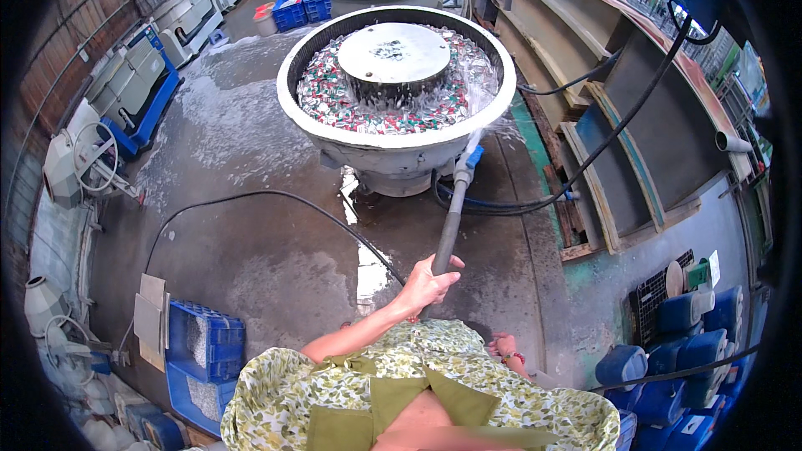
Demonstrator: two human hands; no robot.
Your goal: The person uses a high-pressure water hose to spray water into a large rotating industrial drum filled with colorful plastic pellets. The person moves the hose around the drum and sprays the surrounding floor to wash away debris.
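Observation:
My left hand (428,286) is closed round a grey hose (449,238), which slants up and away from me. At its far end is a pale fitting with a blue valve handle (474,157), by the rim of a round white tub (397,140). Water (479,96) sprays from it over the tub's right side. Small red, green and whitish pieces (322,88) fill the tub around a raised centre with a round white lid (393,52). Low beside my dress hangs my right hand (504,346), fingers loosely apart and partly hidden, with nothing visible in it.
Wet floor with foam (225,138) spreads left of the tub. A black cable (276,193) crosses it. Blue crates (205,342) stand at lower left, blue jugs (681,355) at lower right. Wood-framed panels (601,167) line the right; another tub (351,4) stands behind.

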